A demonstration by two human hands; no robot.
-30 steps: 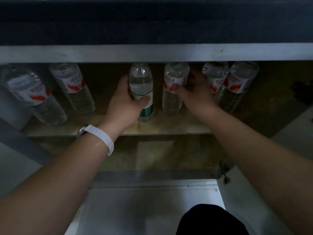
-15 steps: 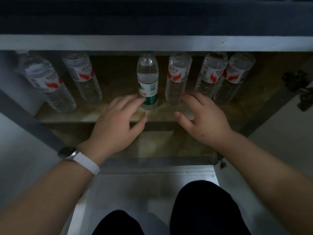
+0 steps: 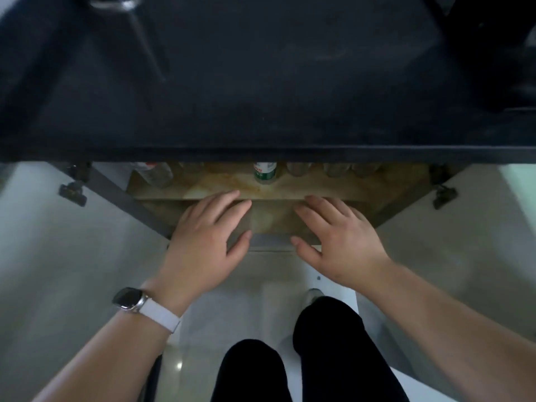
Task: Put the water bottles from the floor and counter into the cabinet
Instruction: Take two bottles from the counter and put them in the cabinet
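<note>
HANDS: left hand (image 3: 203, 242), right hand (image 3: 342, 245) both empty, fingers extended | BOTTLE: green-label bottle (image 3: 264, 172) upright on cabinet shelf (image 3: 319, 189), straight ahead between them (left hand marginally nearer)

one head-worn view looks steeply down from close above: counter (image 3: 261, 82) at 12 o'clock, cabinet (image 3: 319, 187) mid-frame, legs (image 3: 327, 343) at 6.

green-label bottle (image 3: 264, 172), print too small, no legible txt
</note>
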